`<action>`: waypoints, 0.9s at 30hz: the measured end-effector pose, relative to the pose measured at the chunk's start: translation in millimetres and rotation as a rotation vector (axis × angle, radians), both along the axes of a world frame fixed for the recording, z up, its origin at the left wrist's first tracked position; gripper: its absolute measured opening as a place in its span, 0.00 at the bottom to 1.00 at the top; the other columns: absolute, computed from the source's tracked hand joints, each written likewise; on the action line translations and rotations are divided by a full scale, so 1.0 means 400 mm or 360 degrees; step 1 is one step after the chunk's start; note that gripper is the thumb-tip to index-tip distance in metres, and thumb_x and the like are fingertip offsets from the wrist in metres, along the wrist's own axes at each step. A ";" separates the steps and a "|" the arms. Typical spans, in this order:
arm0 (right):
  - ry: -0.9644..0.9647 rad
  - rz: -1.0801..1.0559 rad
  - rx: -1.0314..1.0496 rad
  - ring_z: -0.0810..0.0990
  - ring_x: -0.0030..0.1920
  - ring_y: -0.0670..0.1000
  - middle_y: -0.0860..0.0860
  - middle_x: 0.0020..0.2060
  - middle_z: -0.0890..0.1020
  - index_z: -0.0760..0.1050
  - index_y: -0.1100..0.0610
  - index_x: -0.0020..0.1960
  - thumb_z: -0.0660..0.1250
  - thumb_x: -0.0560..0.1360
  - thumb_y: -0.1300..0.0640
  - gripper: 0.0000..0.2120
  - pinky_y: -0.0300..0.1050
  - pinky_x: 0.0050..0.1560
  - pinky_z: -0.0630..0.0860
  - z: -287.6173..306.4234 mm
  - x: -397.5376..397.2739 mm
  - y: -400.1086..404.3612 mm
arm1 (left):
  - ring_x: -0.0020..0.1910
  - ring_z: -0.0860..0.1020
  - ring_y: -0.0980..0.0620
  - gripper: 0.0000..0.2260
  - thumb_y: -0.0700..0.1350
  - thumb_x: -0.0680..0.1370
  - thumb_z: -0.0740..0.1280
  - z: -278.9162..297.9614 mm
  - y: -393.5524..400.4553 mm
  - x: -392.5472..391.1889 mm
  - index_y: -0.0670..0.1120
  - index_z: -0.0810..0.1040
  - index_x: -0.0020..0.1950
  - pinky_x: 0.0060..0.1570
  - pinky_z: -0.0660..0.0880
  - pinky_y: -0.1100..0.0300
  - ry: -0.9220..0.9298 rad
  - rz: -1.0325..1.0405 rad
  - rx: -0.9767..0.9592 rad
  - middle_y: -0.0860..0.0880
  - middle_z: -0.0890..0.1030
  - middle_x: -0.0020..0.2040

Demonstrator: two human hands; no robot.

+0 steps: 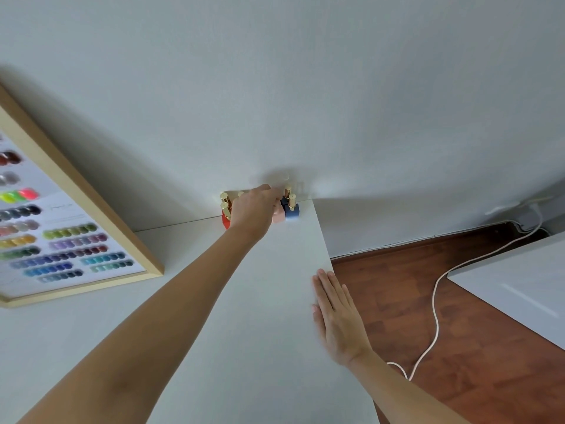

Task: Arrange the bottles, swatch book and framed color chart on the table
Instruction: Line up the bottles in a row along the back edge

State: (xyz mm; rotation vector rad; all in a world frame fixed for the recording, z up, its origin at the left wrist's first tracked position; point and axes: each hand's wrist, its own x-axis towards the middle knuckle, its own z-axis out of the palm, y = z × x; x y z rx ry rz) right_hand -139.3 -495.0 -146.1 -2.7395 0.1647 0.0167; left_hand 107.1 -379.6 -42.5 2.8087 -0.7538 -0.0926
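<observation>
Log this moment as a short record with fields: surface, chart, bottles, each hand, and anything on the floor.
surface: white table, set against a white wall
chart: framed color chart at the table's left, wooden frame, rows of colored swatches
bottles: nail polish bottles with gold caps clustered at the far right corner; red, pink and blue bodies visible
left hand: left hand reaching into the cluster; grip hidden
right hand: right hand flat, fingers extended, at the table's right edge
swatch book: not visible
floor: white cable on wood flooring

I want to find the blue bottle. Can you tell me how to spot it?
Look at the white table's far corner by the wall, where little gold-capped bottles cluster. The blue bottle stands at the right end, nearest the table's edge, beside a pale pink bottle.
</observation>
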 end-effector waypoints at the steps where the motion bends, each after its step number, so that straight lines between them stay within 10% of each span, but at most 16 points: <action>1: 0.0002 0.0002 0.0001 0.49 0.77 0.49 0.49 0.77 0.53 0.51 0.55 0.76 0.48 0.81 0.52 0.25 0.52 0.75 0.56 0.001 0.000 0.000 | 0.41 0.79 0.42 0.11 0.34 0.75 0.65 -0.001 0.001 0.000 0.49 0.79 0.51 0.31 0.66 0.56 -0.0013 -0.0006 0.0004 0.49 0.80 0.49; 13: 0.0043 0.0012 -0.0037 0.50 0.77 0.51 0.51 0.77 0.55 0.53 0.57 0.76 0.46 0.80 0.52 0.25 0.52 0.75 0.54 0.022 0.001 0.004 | 0.42 0.81 0.41 0.18 0.35 0.75 0.67 0.031 0.033 -0.100 0.48 0.75 0.63 0.30 0.70 0.56 -0.0074 0.0018 -0.0219 0.47 0.77 0.59; 22: 0.0271 0.0010 -0.0260 0.65 0.72 0.57 0.57 0.71 0.68 0.66 0.62 0.71 0.29 0.78 0.47 0.36 0.60 0.70 0.63 0.103 0.019 0.040 | 0.60 0.76 0.50 0.18 0.45 0.79 0.65 0.069 0.270 -0.301 0.52 0.70 0.70 0.56 0.75 0.57 0.0244 0.0130 -0.0230 0.52 0.71 0.68; 27: 0.0195 0.0258 -0.0340 0.51 0.77 0.55 0.55 0.76 0.56 0.54 0.56 0.76 0.20 0.71 0.42 0.42 0.54 0.76 0.45 0.183 0.080 0.140 | 0.66 0.73 0.51 0.19 0.44 0.79 0.65 0.126 0.468 -0.371 0.51 0.69 0.70 0.64 0.73 0.55 0.0232 0.0347 -0.0312 0.51 0.71 0.69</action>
